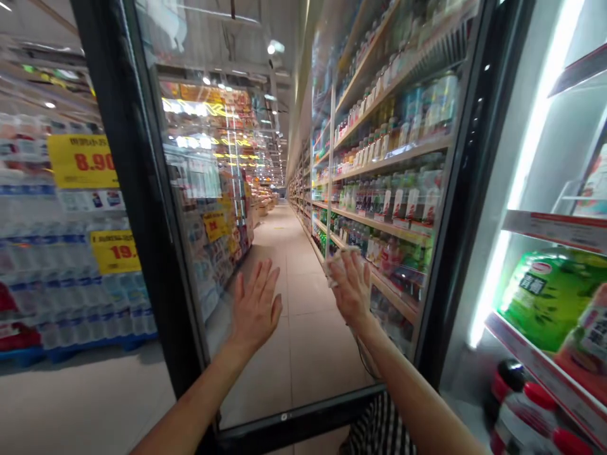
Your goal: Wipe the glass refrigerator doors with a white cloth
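A glass cooler door (289, 354) in a black frame (142, 189) stands swung out in front of me. My left hand (257, 304) is at the glass with its fingers stretched out, and nothing shows in it; whether it touches the pane I cannot tell. To its right, my right hand (351, 284) presses a pale, crumpled cloth (336, 268) on the glass. The cloth sticks out past the fingers on the left and top, and its rest is hidden under the palm.
At the right is the lit cooler interior, with a green pouch (545, 297) on a shelf and red-capped bottles (526, 417) below. Stacked bottled water (76, 272) with yellow price signs (83, 161) stands at the left. Shelves of drinks (389, 145) and an aisle show in the glass.
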Available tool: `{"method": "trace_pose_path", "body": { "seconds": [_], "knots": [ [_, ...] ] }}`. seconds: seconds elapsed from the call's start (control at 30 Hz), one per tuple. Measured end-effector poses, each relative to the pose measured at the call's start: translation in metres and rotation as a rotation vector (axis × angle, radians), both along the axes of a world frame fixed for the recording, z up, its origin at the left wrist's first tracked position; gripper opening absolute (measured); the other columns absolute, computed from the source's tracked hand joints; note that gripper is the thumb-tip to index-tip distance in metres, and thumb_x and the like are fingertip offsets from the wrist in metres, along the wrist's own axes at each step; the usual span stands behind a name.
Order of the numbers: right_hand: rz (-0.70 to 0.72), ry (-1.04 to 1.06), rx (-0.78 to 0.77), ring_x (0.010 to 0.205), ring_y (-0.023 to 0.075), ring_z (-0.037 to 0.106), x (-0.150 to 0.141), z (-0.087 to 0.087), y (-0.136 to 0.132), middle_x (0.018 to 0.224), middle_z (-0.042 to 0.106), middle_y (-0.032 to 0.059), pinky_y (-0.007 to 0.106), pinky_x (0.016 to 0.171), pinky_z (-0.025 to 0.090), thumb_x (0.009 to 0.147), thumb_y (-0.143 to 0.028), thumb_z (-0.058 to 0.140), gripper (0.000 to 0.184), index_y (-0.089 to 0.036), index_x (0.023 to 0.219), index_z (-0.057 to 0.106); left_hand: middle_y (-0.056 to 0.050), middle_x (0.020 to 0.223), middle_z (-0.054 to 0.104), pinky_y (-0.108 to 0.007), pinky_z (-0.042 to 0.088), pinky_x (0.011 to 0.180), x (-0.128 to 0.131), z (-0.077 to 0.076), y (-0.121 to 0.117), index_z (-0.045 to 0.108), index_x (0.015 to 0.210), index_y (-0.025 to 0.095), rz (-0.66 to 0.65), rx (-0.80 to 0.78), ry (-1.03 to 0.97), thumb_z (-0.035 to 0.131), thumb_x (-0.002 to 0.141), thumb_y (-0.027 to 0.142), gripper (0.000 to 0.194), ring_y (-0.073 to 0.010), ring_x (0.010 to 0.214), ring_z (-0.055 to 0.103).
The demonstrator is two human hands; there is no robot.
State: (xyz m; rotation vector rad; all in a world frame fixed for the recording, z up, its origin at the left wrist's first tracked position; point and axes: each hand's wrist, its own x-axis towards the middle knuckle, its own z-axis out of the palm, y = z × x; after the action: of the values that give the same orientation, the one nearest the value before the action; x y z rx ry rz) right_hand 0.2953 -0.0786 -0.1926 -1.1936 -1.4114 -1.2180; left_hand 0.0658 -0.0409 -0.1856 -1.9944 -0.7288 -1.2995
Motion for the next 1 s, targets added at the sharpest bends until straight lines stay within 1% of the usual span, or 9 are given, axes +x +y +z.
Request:
{"method": "trace_pose_path", "body": {
  "seconds": [0.17, 0.27, 0.4, 0.5, 0.6, 0.67, 0.87, 0.93, 1.0],
  "knots": [
    [-0.077, 0.529, 0.309, 0.133, 0.0259, 0.024, 0.043, 0.037, 0.001, 0.142, 0.03, 0.0131, 0.054, 0.102, 0.027, 0.084, -0.019, 0.034, 0.053, -0.022, 0.136, 0.029, -0.016, 0.137, 0.037, -0.049, 0.017, 0.107, -0.006, -0.001, 0.001, 0.03, 0.134, 0.013, 0.004, -0.016, -0.013, 0.046, 0.08, 0.017, 0.056, -0.0242, 0.133, 0.021],
    [-0.023, 0.391, 0.245, 0.134, 0.0258, 0.021, 0.005, 0.04, 0.007, 0.143, 0.028, 0.0114, 0.052, 0.104, 0.025, 0.084, -0.018, 0.035, 0.053, -0.023, 0.136, 0.029, -0.015, 0.138, 0.035, -0.049, 0.015, 0.107, -0.004, -0.004, 0.0, 0.029, 0.135, 0.014, -0.005, -0.029, -0.021, 0.046, 0.08, 0.017, 0.057, -0.0238, 0.134, 0.02],
    [0.065, -0.057, -0.047, 0.134, 0.0215, 0.021, -0.054, 0.019, 0.009, 0.14, 0.037, 0.0045, 0.045, 0.107, 0.023, 0.081, -0.012, 0.041, 0.055, -0.031, 0.133, 0.035, -0.015, 0.139, 0.034, -0.048, 0.015, 0.108, -0.013, 0.0, 0.003, 0.026, 0.136, 0.015, -0.009, -0.03, -0.009, 0.046, 0.081, 0.018, 0.059, -0.023, 0.134, 0.021],
    [0.037, -0.02, 0.0, 0.134, 0.0207, 0.022, -0.037, 0.022, 0.007, 0.139, 0.038, 0.0052, 0.046, 0.107, 0.022, 0.081, -0.013, 0.041, 0.054, -0.03, 0.132, 0.035, -0.017, 0.14, 0.032, -0.049, 0.015, 0.107, -0.027, 0.007, 0.005, 0.026, 0.136, 0.014, 0.028, -0.044, -0.083, 0.047, 0.081, 0.02, 0.059, -0.0242, 0.134, 0.02],
    [-0.018, 0.34, 0.225, 0.134, 0.0242, 0.022, -0.001, 0.047, 0.008, 0.142, 0.031, 0.0118, 0.051, 0.104, 0.023, 0.083, -0.017, 0.036, 0.053, -0.023, 0.135, 0.031, -0.017, 0.141, 0.03, -0.05, 0.016, 0.107, -0.037, 0.012, 0.007, 0.025, 0.136, 0.014, 0.046, -0.063, -0.134, 0.046, 0.081, 0.02, 0.059, -0.0247, 0.134, 0.019],
    [-0.013, 0.448, 0.294, 0.134, 0.026, 0.022, -0.001, 0.061, 0.012, 0.143, 0.028, 0.014, 0.053, 0.104, 0.024, 0.083, -0.018, 0.034, 0.053, -0.02, 0.136, 0.031, -0.016, 0.141, 0.029, -0.05, 0.016, 0.107, -0.039, 0.013, 0.006, 0.024, 0.137, 0.015, 0.04, -0.066, -0.139, 0.046, 0.081, 0.02, 0.06, -0.0249, 0.134, 0.019],
    [0.102, -0.083, -0.027, 0.135, 0.022, 0.017, -0.078, 0.042, 0.019, 0.141, 0.036, 0.0044, 0.047, 0.107, 0.023, 0.081, -0.012, 0.04, 0.055, -0.031, 0.132, 0.035, -0.014, 0.142, 0.028, -0.05, 0.016, 0.107, -0.044, 0.014, 0.007, 0.021, 0.138, 0.018, 0.023, -0.067, -0.128, 0.045, 0.082, 0.021, 0.061, -0.0247, 0.134, 0.019],
    [0.076, -0.122, -0.027, 0.134, 0.0209, 0.021, -0.074, 0.039, 0.018, 0.138, 0.039, 0.0035, 0.046, 0.107, 0.022, 0.081, -0.012, 0.041, 0.054, -0.032, 0.131, 0.037, -0.014, 0.143, 0.027, -0.05, 0.015, 0.107, -0.051, 0.016, 0.008, 0.02, 0.138, 0.018, 0.031, -0.071, -0.148, 0.046, 0.082, 0.022, 0.062, -0.0248, 0.134, 0.019],
    [0.029, 0.054, 0.099, 0.134, 0.0228, 0.023, -0.055, 0.048, 0.018, 0.14, 0.037, 0.0074, 0.048, 0.106, 0.023, 0.083, -0.015, 0.039, 0.052, -0.028, 0.133, 0.034, -0.014, 0.143, 0.026, -0.05, 0.014, 0.107, -0.057, 0.018, 0.009, 0.021, 0.138, 0.018, 0.048, -0.081, -0.186, 0.046, 0.082, 0.022, 0.062, -0.0249, 0.134, 0.017]
  ]
}}
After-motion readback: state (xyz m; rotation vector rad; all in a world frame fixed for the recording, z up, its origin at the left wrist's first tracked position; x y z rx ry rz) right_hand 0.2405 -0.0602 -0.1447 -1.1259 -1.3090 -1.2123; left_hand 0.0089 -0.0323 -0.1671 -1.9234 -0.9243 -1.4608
